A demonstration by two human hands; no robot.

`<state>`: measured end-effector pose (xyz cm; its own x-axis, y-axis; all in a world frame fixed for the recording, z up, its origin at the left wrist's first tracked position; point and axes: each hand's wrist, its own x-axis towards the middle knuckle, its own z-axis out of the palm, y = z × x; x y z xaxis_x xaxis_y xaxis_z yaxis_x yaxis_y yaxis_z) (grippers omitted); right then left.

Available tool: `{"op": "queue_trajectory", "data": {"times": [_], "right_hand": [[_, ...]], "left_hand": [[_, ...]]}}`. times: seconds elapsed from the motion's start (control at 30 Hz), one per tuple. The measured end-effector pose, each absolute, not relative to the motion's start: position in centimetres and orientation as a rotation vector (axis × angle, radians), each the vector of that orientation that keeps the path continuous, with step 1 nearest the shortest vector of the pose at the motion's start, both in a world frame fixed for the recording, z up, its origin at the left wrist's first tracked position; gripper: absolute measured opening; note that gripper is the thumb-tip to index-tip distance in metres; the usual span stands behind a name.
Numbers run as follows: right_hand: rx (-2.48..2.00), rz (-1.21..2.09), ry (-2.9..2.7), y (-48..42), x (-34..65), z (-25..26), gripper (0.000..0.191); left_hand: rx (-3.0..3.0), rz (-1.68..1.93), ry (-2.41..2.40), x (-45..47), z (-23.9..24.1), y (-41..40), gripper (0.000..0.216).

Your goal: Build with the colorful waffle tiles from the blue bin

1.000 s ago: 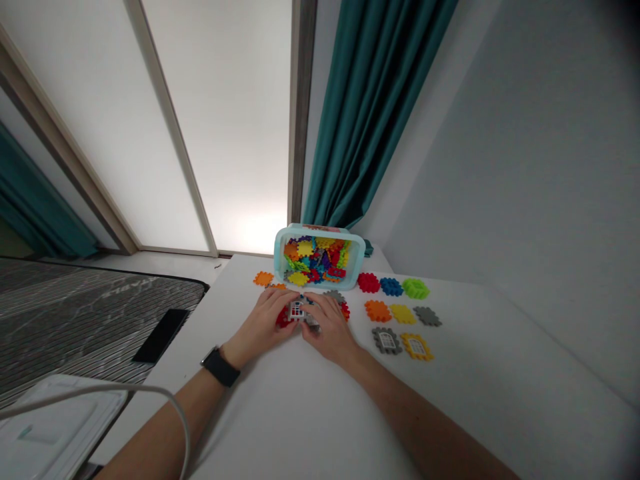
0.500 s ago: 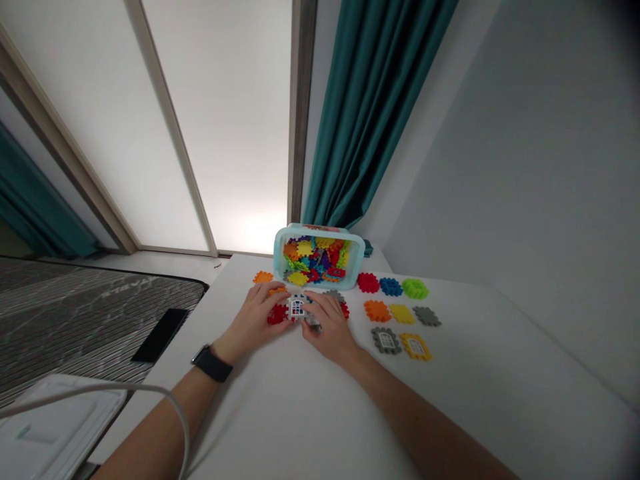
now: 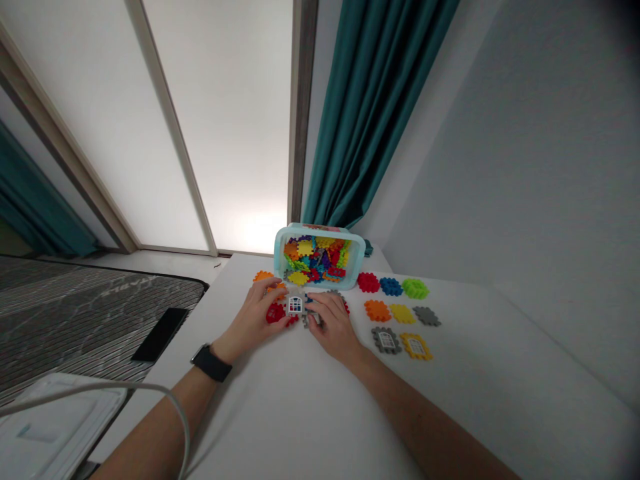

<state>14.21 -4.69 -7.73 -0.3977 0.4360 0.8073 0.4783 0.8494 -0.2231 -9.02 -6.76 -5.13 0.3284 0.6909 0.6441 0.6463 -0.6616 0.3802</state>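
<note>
My left hand and my right hand meet on the white table just in front of a light-blue tub full of coloured toothed building tiles. Between the fingertips of both hands sits a small cluster of joined tiles: a white window piece with red and grey pieces around it. Both hands pinch this cluster, the left from its left side, the right from its right side. A dark watch is on my left wrist.
To the right lie loose tiles: red, blue, green, orange, yellow, grey, and two window tiles. An orange tile lies left of the tub. A black phone rests on the bed at left.
My left hand has slid a little to the left, uncovering the red tile beside the white window piece. My right hand stays on the cluster.
</note>
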Motion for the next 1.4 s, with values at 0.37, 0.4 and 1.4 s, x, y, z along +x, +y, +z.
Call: {"op": "queue_trajectory", "data": {"times": [0.37,0.4,1.4], "right_hand": [[-0.650,-0.007,-2.033,-4.6,14.1,-7.6,0.023],[-0.656,0.004,-2.028,-4.6,14.1,-7.6,0.023],[-0.975,0.884,-1.667,-4.3,13.3,-6.9,0.030]], "left_hand": [[2.425,1.241,1.202,-8.8,-5.1,-6.9,0.049],[2.419,1.230,1.193,-8.8,-5.0,-6.9,0.050],[1.755,1.165,1.094,-7.4,-4.3,-7.1,0.033]]}}
